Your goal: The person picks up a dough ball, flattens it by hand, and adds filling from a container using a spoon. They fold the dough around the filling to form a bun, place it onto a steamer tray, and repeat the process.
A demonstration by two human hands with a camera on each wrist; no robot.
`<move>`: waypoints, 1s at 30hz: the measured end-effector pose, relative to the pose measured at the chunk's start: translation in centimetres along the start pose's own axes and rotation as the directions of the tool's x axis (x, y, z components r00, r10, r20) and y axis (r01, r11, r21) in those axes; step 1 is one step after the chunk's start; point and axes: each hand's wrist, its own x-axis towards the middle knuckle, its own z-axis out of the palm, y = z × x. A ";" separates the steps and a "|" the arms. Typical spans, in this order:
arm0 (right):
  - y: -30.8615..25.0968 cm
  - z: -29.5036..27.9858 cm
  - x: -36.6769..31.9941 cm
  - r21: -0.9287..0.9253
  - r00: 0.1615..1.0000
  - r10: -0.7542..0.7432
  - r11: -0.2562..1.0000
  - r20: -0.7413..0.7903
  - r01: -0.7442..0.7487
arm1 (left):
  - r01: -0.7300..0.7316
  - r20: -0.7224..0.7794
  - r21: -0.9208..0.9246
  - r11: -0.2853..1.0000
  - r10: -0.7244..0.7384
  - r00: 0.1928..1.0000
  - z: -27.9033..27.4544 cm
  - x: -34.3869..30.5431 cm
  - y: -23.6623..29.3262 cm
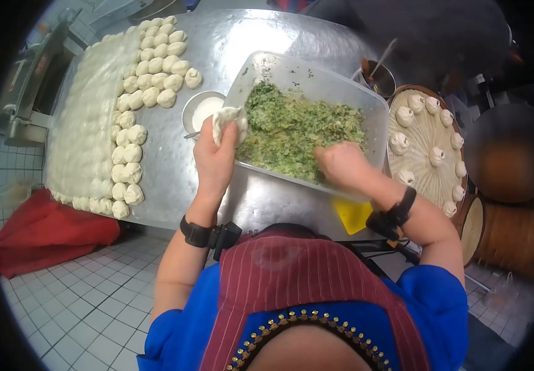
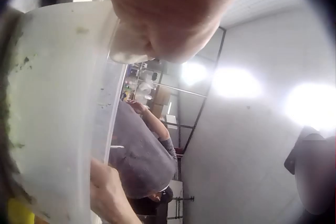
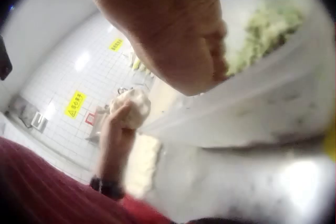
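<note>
My left hand holds up a round dough wrapper, the thumb pressed on it, at the left end of a clear plastic tub. Chopped green filling covers the tub's floor. My right hand reaches over the tub's near side, fingers curled and their tips down at the filling. I cannot tell whether these fingers grip a tool. In the right wrist view the wrapper sits cupped in the left hand's fingers. A bowl of white powder stands just left of the tub.
Rows of shaped dough pieces lie on the metal table, many beneath plastic sheeting. A round steamer tray with pleated buns stands at right, beside a metal pot. Another person appears in the left wrist view.
</note>
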 end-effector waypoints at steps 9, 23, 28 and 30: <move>-0.8 0.1 -0.8 0.474 1.000 0.005 0.881 0.015 -0.011 | 0.024 0.004 0.027 0.999 -0.025 1.000 -0.2 0.2 0.1; -2.5 -5.7 -4.3 0.929 0.941 0.332 0.364 -0.063 -0.066 | 0.613 0.553 -0.229 0.756 -0.417 0.721 3.6 2.3 1.6; -2.3 -5.0 -5.1 0.891 0.928 0.357 0.449 -0.108 -0.070 | 0.385 0.366 -0.213 0.898 -0.292 0.884 5.0 1.4 1.1; -1.1 -5.0 -5.6 0.863 0.922 0.376 0.490 -0.086 -0.119 | 0.290 0.294 -0.096 0.952 -0.251 0.922 4.0 2.2 -0.1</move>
